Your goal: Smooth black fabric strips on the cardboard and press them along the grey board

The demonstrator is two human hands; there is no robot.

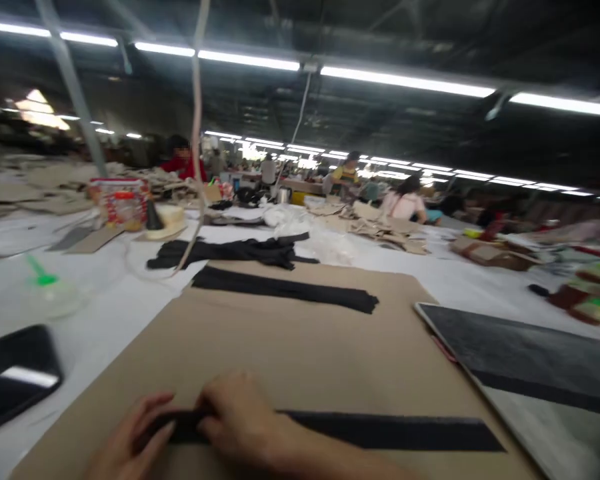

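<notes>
A long black fabric strip (390,430) lies across the brown cardboard sheet (290,347) close to me. My left hand (135,437) pinches the strip's left end between thumb and fingers. Just to its right, my right hand (240,417) grips the same strip, fingers curled down around it, and its forearm crosses over the strip. Between the two hands a short piece of the strip shows, slightly raised at the left end. Farther up the cardboard lies a second black strip (285,290), with a bunched pile of black strips (225,252) behind it.
At left are a dark phone (17,377) and a clear bottle with a green nozzle (50,293). A board with black material (540,353) overlaps the cardboard's right side. A cable (197,133) hangs at left of centre. Jars, scraps and several people are farther back.
</notes>
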